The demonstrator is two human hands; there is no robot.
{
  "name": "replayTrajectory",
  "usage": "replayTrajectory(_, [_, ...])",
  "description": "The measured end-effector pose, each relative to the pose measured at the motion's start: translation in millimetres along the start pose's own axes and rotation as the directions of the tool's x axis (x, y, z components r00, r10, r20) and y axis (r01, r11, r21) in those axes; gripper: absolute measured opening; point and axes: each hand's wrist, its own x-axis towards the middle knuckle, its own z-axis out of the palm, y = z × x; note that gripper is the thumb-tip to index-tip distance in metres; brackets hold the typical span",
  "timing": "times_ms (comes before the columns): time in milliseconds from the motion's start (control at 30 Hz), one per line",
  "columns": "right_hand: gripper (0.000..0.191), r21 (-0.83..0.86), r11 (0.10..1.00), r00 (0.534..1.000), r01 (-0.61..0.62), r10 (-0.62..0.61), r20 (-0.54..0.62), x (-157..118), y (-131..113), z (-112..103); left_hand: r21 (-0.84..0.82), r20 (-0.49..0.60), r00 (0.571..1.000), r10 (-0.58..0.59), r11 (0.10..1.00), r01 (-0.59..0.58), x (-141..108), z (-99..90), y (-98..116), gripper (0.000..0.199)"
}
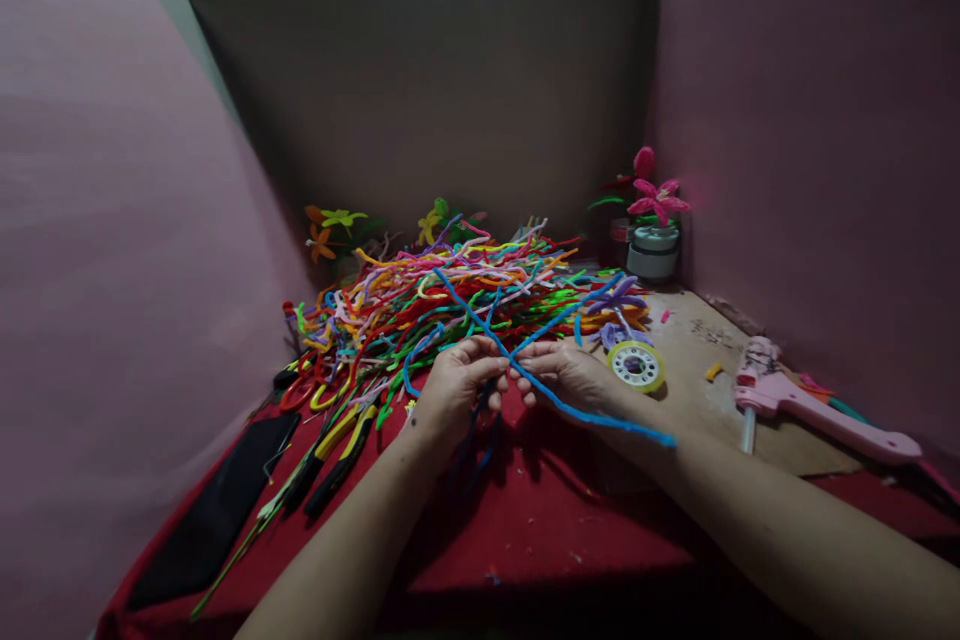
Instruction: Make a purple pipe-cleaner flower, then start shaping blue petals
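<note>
Head view: our left hand [457,382] and right hand [568,377] pinch blue fuzzy stems [512,357] where they cross, nearer than the colourful heap [409,305]; the crossing seems formed, the long ends unshaped.

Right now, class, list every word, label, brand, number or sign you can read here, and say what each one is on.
No text can be read.
Red-and-white patch beside the pot, perhaps a label: too small to read.
Dark marks on the board: too blurred to tell whether they are writing.
</note>
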Motion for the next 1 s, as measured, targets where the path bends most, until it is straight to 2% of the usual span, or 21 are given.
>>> replayTrajectory(200, [0.021,0.032,0.995,0.992,0.090,-0.092,0.091,-3.6,2.8,4.6,-0.069,-0.013,0.999,-0.030,0.997,0.029,1.5,-2.8,3.0,0.021])
replayTrajectory(367, [0.029,0.031,0.981,0.982,0.189,-0.189,0.011,-5.4,4.9,8.1,-0.081,0.044,0.999,-0.010,0.997,0.013,1.7,-4.7,2.8,0.015])
replayTrajectory(533, [0.028,0.042,0.975,0.975,0.217,-0.218,0.030,-7.2,4.4,11.2,-0.085,0.043,0.998,-0.048,0.995,0.051,0.2,-4.8,4.6,0.011])
replayTrajectory(633, [0.026,0.036,0.970,0.970,0.241,-0.242,0.020,-7.4,5.4,10.9,-0.119,0.086,0.996,-0.025,0.992,0.035,-1.5,-3.9,5.2,0.009])
replayTrajectory(733, [0.020,0.006,0.964,0.964,0.265,-0.265,0.031,-6.5,6.2,8.6,-0.137,0.143,0.990,0.010,0.991,0.010,-3.1,-3.4,4.5,0.007])
replayTrajectory(800, [0.017,-0.028,0.962,0.962,0.272,-0.271,0.040,-6.1,5.7,7.2,-0.151,0.159,0.987,-0.010,0.988,0.034,-3.4,-3.9,4.1,0.008])
replayTrajectory(900, [0.018,-0.127,0.943,0.951,0.308,-0.303,0.058,-6.9,4.3,7.3,-0.176,0.167,0.985,-0.044,0.982,0.073,-3.2,-5.0,4.5,0.010])
replayTrajectory(1000, [0.019,-0.257,0.886,0.923,0.385,-0.375,0.089,-9.4,3.7,9.8,-0.164,0.154,0.988,-0.027,0.985,0.052,-4.4,-4.7,5.7,0.011])
